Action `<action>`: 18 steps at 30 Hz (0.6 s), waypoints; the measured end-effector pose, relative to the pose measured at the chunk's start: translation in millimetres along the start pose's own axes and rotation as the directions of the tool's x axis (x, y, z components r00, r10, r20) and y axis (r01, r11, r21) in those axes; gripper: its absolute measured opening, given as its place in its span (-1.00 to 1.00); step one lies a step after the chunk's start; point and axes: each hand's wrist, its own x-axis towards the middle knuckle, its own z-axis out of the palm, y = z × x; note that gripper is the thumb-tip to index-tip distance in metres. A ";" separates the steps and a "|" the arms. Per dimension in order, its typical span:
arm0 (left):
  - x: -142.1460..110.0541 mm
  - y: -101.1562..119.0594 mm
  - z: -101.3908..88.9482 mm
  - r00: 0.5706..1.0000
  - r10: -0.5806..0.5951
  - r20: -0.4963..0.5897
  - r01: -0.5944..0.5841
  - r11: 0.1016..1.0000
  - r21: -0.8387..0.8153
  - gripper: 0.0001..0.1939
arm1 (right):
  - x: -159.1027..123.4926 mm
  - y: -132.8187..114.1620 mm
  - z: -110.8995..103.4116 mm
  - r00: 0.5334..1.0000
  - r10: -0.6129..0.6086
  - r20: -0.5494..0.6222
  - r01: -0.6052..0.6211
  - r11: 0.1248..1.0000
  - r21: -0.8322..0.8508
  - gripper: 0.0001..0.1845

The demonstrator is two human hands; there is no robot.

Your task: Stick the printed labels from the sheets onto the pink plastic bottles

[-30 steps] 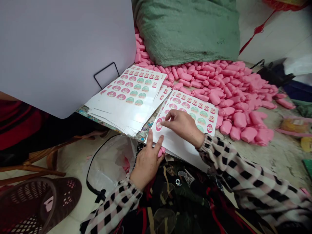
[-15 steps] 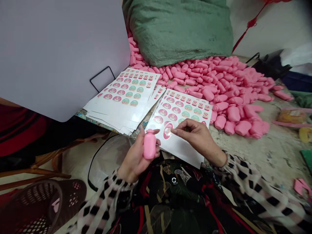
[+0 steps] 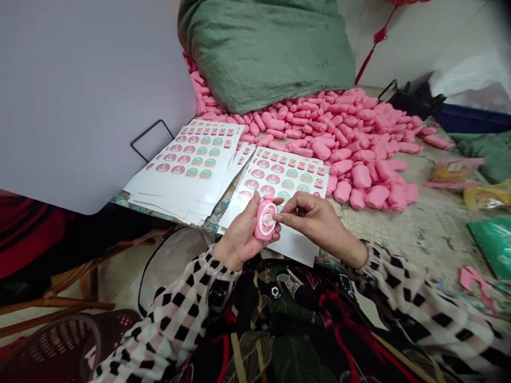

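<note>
My left hand (image 3: 241, 236) holds a small pink plastic bottle (image 3: 259, 232) upright, its fingers wrapped round the back and its thumb along the near side. Against the bottle's front lies an oval pink-and-white sticker (image 3: 266, 211). Thumb and forefinger of my right hand (image 3: 319, 226) pinch the sticker by its right side; whether it is stuck down all over I cannot tell. Just behind both hands, a sheet of stickers (image 3: 295, 242) with pink and green oval labels lies on the table, partly covered by them.
A stack of sticker sheets (image 3: 175, 194) lies to the left. Behind, many pink bottles (image 3: 319, 122) spill from under a green sack (image 3: 271, 53). A white panel (image 3: 96, 101) stands at left. On the right are a green packet (image 3: 493, 244) and pink scraps (image 3: 473, 279). A brown basket (image 3: 59, 340) sits below.
The sticker has moved from over the sheet onto the bottle's front, carried by my right hand. My left hand has brought the bottle right and slightly up. The camera view has shifted a little.
</note>
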 end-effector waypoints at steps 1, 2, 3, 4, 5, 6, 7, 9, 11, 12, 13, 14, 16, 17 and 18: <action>0.3 -0.2 0.6 1.000 0.003 -0.006 -0.003 1.000 0.010 -0.48 | -0.1 0.2 -0.2 1.000 -0.004 0.001 0.004 1.000 -0.002 -0.78; 0.6 -0.4 1.0 1.000 0.007 -0.012 -0.006 1.000 0.021 -0.47 | -0.2 0.4 -0.4 1.000 -0.007 0.002 0.007 1.000 -0.006 -0.78; 0.8 -0.6 1.4 1.000 0.012 -0.019 -0.011 0.999 0.032 -0.47 | -0.2 0.8 -0.5 1.000 -0.010 0.002 0.010 1.000 -0.013 -0.78; 1.0 -0.7 1.7 1.000 0.017 -0.024 -0.016 0.999 0.044 -0.46 | -0.1 1.2 -0.6 1.000 -0.015 0.002 0.015 1.000 -0.020 -0.79; 1.1 -0.9 2.1 0.999 0.022 -0.028 -0.021 0.998 0.055 -0.46 | -0.1 1.7 -0.7 1.000 -0.020 0.002 0.020 0.999 -0.028 -0.79; 1.3 -1.0 2.4 0.999 0.027 -0.031 -0.025 0.998 0.066 -0.47 | 0.0 2.2 -0.7 1.000 -0.025 0.002 0.025 0.999 -0.036 -0.80; 1.4 -1.1 2.7 0.999 0.033 -0.033 -0.030 0.997 0.074 -0.47 | 0.1 2.6 -0.7 1.000 -0.030 0.001 0.030 0.999 -0.044 -0.81; 1.6 -1.1 3.5 0.999 0.038 -0.036 -0.035 0.996 0.085 -0.46 | 0.2 3.6 -0.6 0.999 -0.037 -0.002 0.037 0.998 -0.058 -0.82; 1.6 -1.0 4.4 0.998 0.042 -0.039 -0.038 0.995 0.093 -0.45 | 0.4 4.9 -0.6 0.999 -0.039 -0.006 0.039 0.997 -0.073 -0.83; 1.6 -1.0 4.8 0.998 0.044 -0.040 -0.040 0.994 0.098 -0.45 | 0.4 5.8 -0.6 0.999 -0.039 -0.009 0.039 0.996 -0.082 -0.82; 1.6 -1.0 5.2 0.998 0.047 -0.041 -0.043 0.994 0.105 -0.45 | 0.3 6.9 -0.5 0.999 -0.041 -0.011 0.039 0.995 -0.092 -0.82; 1.5 -1.2 5.4 0.998 0.051 -0.043 -0.046 0.993 0.112 -0.44 | 0.1 8.0 -0.4 0.999 -0.044 -0.014 0.042 0.994 -0.101 -0.82; 1.3 -2.0 5.5 0.997 0.060 -0.049 -0.054 0.990 0.134 -0.44 | -0.9 10.1 -0.2 0.998 -0.059 -0.015 0.057 0.991 -0.122 -0.82; 1.1 -2.6 5.2 0.996 0.066 -0.053 -0.057 0.988 0.147 -0.44 | -1.8 10.8 -0.1 0.997 -0.072 -0.013 0.070 0.987 -0.142 -0.82; 0.8 -3.3 4.6 0.996 0.073 -0.058 -0.063 0.985 0.160 -0.44 | -2.8 11.1 -0.2 0.996 -0.088 -0.009 0.085 0.980 -0.178 -0.82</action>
